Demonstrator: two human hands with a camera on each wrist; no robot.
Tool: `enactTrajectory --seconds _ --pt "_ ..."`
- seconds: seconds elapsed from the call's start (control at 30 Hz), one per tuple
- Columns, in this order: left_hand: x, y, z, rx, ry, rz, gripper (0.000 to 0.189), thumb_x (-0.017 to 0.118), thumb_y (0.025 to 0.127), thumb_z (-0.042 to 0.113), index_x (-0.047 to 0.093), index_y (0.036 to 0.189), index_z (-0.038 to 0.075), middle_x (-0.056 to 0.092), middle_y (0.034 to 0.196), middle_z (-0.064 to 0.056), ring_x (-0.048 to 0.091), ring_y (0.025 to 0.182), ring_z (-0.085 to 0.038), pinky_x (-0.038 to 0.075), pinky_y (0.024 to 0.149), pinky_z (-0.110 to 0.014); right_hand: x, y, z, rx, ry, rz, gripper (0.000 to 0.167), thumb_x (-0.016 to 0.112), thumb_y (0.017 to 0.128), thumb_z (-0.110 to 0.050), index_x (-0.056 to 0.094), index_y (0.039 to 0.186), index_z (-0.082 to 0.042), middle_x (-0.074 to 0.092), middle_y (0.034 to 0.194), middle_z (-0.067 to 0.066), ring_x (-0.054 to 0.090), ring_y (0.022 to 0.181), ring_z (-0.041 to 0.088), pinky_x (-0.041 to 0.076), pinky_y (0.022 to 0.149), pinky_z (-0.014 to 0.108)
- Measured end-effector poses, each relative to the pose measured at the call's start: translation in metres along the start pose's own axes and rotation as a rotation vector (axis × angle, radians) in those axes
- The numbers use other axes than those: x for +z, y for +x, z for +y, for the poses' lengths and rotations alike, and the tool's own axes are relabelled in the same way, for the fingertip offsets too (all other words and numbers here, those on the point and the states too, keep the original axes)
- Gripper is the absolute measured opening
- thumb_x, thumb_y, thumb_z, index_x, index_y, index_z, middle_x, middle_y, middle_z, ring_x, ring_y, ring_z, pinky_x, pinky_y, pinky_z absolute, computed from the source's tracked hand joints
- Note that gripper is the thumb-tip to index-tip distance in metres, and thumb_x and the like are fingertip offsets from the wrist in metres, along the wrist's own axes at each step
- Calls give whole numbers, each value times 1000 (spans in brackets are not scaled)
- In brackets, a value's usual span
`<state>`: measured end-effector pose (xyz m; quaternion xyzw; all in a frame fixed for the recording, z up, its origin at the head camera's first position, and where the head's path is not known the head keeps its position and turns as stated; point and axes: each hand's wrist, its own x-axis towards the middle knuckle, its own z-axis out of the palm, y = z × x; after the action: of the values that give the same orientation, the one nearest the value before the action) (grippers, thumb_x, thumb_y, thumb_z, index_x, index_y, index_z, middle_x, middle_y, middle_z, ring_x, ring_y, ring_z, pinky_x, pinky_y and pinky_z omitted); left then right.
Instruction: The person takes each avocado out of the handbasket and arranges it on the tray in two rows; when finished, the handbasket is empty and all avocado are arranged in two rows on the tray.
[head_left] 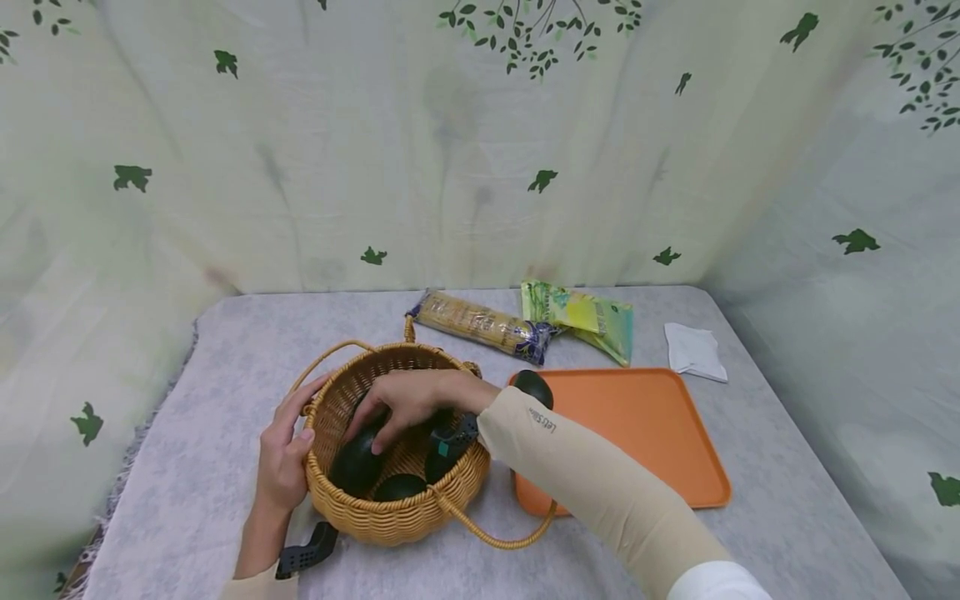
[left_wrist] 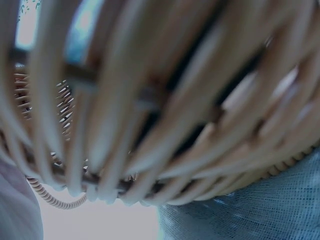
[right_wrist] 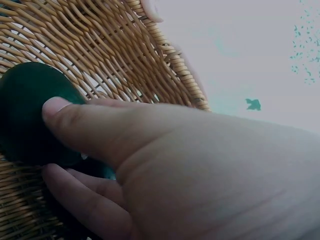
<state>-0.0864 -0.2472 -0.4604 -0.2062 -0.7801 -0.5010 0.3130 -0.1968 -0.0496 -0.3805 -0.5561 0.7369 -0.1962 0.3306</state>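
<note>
A round wicker basket (head_left: 397,525) stands on the cloth, tilted slightly. My left hand (head_left: 285,454) grips its left rim, thumb at the rim and fingers along the outside. Inside the basket, my right hand (head_left: 408,400) holds a dark green avocado (head_left: 355,462) between thumb and fingers. In the right wrist view the thumb lies on that avocado (right_wrist: 35,115), close to the woven wall. Another avocado (head_left: 400,487) lies at the basket's bottom, with a further one partly hidden under the right wrist. The left wrist view shows mostly blurred basket weave (left_wrist: 150,110).
An orange tray (head_left: 637,433) lies right of the basket; a dark avocado (head_left: 534,388) sits at its back left corner, beside my right forearm. Behind are a long noodle-like packet (head_left: 480,323), green bags (head_left: 581,315) and a white tissue packet (head_left: 694,350). Looped basket handles stick out.
</note>
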Motion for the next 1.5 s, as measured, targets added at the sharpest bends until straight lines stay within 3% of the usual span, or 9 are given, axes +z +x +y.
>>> enactTrajectory --seconds 0.33,0.63,0.9,1.27,1.5 --pt "0 1 -3 41 -15 0 53 34 96 8 57 142 -6 61 143 -11 54 123 -12 37 101 -18 -5 -4 -4 57 -64 94 34 77 92 -33 77 124 -20 77 112 -14 66 94 -8 48 83 12" --pt "0 0 -2 16 -13 -5 54 34 96 8 57 143 -4 60 144 -10 54 126 -12 40 100 -15 -15 -12 -16 43 -90 125 34 75 93 -35 77 124 -22 76 112 -14 66 95 -8 48 84 13" --pt "0 0 -2 17 4 -4 54 33 96 7 56 144 -4 60 145 -7 53 124 -11 40 97 -14 -21 -29 -21 1 8 150 35 74 94 -30 75 127 -17 74 122 -9 66 107 -6 48 93 13" --pt "1 0 -4 29 -21 -4 53 33 97 7 56 143 -6 60 144 -11 53 127 -13 40 100 -16 -20 -53 -20 -44 116 231 37 75 95 -26 73 129 -14 74 125 -4 68 105 -4 51 91 16" --pt "2 0 -5 52 -37 11 52 34 97 7 56 141 -9 61 143 -11 54 121 -14 38 99 -18 -19 -68 -21 -72 99 278 37 74 95 -27 73 130 -15 75 122 -2 69 99 -5 52 89 18"
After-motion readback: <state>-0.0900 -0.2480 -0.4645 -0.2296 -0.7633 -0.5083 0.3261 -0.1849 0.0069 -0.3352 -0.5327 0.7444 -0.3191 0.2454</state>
